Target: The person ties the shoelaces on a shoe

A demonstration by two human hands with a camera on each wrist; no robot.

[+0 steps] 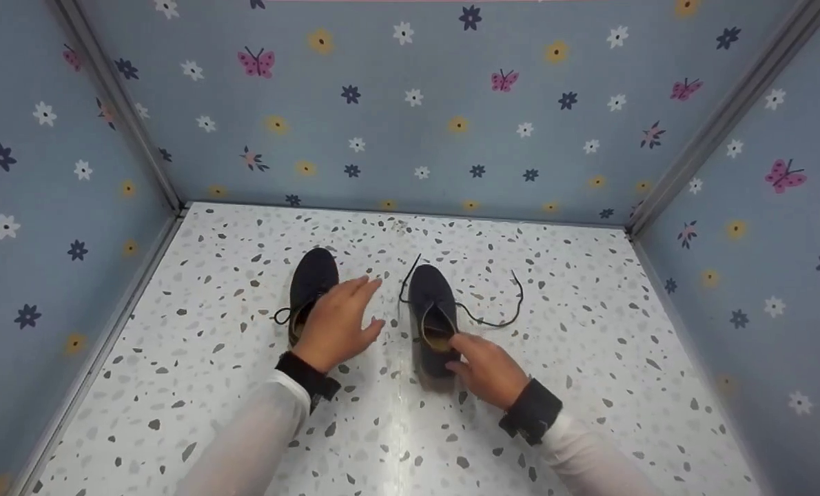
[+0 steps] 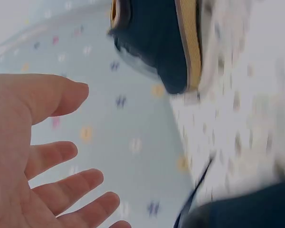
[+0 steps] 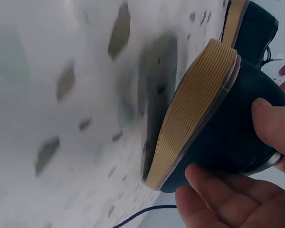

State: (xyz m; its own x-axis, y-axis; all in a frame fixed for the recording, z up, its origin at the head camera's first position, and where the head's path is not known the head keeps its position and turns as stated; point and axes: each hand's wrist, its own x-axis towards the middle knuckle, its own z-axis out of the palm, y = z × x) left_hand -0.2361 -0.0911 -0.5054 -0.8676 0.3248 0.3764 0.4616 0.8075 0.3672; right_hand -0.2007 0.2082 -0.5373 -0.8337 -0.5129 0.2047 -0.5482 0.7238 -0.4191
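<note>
Two dark navy lace-up shoes stand side by side, toes pointing away. My right hand [image 1: 489, 368] grips the right shoe [image 1: 432, 286] at its heel, the thumb on the back and the fingers along the collar. In the right wrist view, a shadowed gap lies under that shoe's ribbed tan sole [image 3: 194, 114]. The lace [image 1: 522, 296] of the right shoe lies untied, spread out to both sides. Over the left shoe [image 1: 313, 272] is my left hand [image 1: 341, 324], its fingers spread and holding nothing. It hides part of that shoe's opening; a lace loop [image 1: 281, 316] shows beside it.
The shoes are on a white speckled floor [image 1: 575, 413]. Pale blue panels with flowers and butterflies enclose it: a back panel [image 1: 382, 76], a left panel [image 1: 38, 262] and a right panel [image 1: 747, 262].
</note>
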